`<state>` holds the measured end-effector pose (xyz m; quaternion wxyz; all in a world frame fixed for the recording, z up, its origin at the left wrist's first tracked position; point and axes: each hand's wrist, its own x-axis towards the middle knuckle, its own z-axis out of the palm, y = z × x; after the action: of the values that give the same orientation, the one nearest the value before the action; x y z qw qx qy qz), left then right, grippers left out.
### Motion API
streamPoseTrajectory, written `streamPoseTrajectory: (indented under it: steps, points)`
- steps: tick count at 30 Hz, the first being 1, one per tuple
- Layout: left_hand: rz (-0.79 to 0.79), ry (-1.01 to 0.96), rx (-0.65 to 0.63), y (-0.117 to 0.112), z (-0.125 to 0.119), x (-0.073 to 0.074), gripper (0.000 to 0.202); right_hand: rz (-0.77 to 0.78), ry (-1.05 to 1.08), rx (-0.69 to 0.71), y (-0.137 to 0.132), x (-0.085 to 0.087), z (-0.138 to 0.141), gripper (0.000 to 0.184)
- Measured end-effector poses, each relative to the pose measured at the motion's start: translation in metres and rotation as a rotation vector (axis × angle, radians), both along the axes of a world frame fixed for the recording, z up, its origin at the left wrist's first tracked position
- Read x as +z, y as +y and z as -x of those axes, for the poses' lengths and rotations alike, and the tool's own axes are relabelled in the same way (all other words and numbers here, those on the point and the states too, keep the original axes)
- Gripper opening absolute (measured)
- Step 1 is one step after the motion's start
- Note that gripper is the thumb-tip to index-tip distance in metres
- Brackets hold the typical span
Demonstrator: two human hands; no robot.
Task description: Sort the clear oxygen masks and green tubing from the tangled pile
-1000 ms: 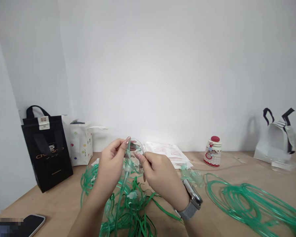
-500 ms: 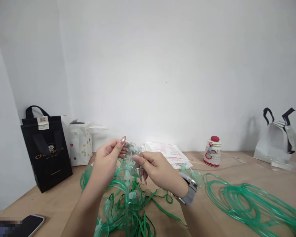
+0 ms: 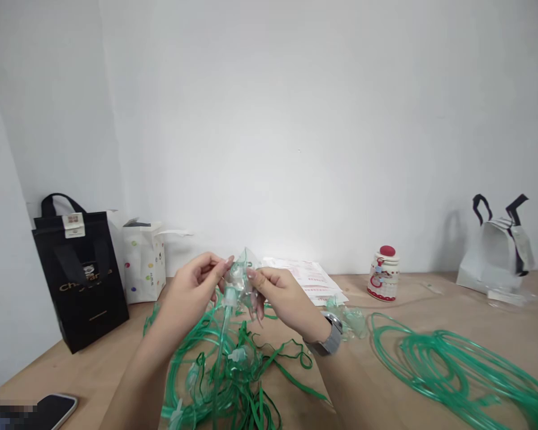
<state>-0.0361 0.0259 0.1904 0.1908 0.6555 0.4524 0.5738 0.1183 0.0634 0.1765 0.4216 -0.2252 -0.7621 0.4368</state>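
Green-tinted oxygen mask [image 3: 240, 275] nearly upright

More masks [image 3: 245, 365] lie heaped at lower centre. Above, left hand [image 3: 196, 285] and right hand [image 3: 281, 294] pinch its opposite edges; narrow tip up, connector [image 3: 230, 297] down, long axis leaning right. At left, the black bag's [image 3: 83, 298] gold lettering starts "Cha"; the papers' [image 3: 312, 279] print is illegible.

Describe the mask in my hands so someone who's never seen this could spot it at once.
Find the brown table against the white wall. Near the middle, the left hand and right hand hold a clear, greenish mask between their fingers. Unlike the other masks on the table, it is held up, with its green tube running downward.
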Motion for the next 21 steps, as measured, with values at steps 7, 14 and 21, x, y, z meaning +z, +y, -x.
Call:
streamPoseTrajectory:
  steps: [7, 14, 21]
  points:
    - [-0.006, 0.005, -0.013, 0.002, -0.006, -0.003, 0.024, 0.023, 0.087, -0.178, 0.003, -0.004, 0.001, 0.048]
    - [-0.024, -0.007, 0.003, -0.003, 0.002, 0.002, 0.023, 0.076, 0.038, 0.019, -0.002, -0.001, -0.001, 0.049]
    - [-0.097, 0.316, 0.35, -0.001, 0.001, -0.004, 0.021, 0.128, -0.081, 0.006, 0.011, -0.01, 0.002, 0.046]
